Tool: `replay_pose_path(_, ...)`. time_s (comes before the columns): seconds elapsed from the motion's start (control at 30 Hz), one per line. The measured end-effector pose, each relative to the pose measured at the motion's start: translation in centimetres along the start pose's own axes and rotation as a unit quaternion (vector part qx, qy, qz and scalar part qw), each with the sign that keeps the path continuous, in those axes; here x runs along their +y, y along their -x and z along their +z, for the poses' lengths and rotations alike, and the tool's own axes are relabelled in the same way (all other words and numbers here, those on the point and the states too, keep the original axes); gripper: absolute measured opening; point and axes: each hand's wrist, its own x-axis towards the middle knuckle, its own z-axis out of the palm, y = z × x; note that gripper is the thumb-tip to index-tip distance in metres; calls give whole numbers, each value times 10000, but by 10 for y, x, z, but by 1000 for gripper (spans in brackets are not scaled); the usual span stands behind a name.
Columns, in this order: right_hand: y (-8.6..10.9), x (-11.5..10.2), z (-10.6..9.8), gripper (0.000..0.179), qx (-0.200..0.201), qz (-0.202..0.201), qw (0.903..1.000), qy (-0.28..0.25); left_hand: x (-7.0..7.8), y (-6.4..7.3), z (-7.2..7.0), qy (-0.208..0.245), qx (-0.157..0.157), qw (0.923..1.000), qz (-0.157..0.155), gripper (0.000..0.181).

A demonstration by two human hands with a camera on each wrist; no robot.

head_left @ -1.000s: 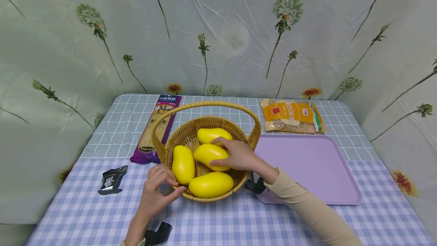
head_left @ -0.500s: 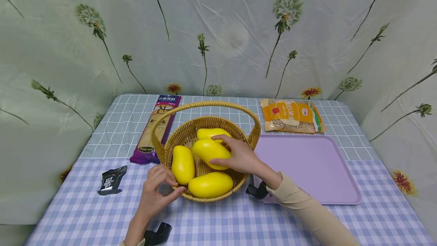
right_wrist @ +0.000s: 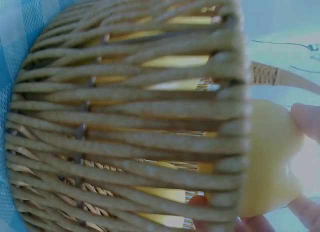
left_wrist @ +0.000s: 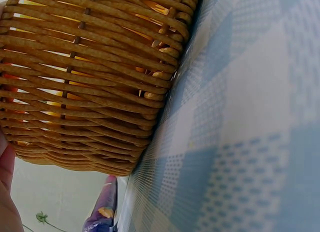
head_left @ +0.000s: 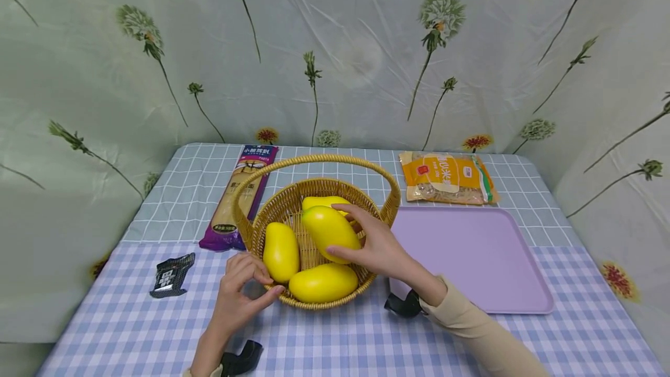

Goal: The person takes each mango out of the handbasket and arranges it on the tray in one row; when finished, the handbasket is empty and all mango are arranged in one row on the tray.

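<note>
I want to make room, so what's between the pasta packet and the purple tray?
In the head view, the basket of yellow mangoes stands between the pasta packet and purple tray, the right hand gripping one mango.

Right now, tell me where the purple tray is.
In the head view, the purple tray lies at the right of the table, beside the wicker basket, with the orange packet just behind it.

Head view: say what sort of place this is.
Probably an indoor table staged for practice or filming: flowered curtain behind, checked tablecloth, and a basket of yellow fruit beside a purple tray.
</note>
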Motion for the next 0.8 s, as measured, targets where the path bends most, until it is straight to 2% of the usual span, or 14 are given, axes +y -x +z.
replay_pose_path(0.43,29,3,-14,70,427,-370,9959,-708,-1,0,0,-8,14,10000,45,30)
replay_pose_path(0.57,38,4,-20,70,584,-618,9934,-765,-1,0,0,9,11,10000,28,29)
replay_pose_path(0.8,56,12,-32,77,1071,-739,9895,-633,-1,1,0,56,-3,10000,-8,29)
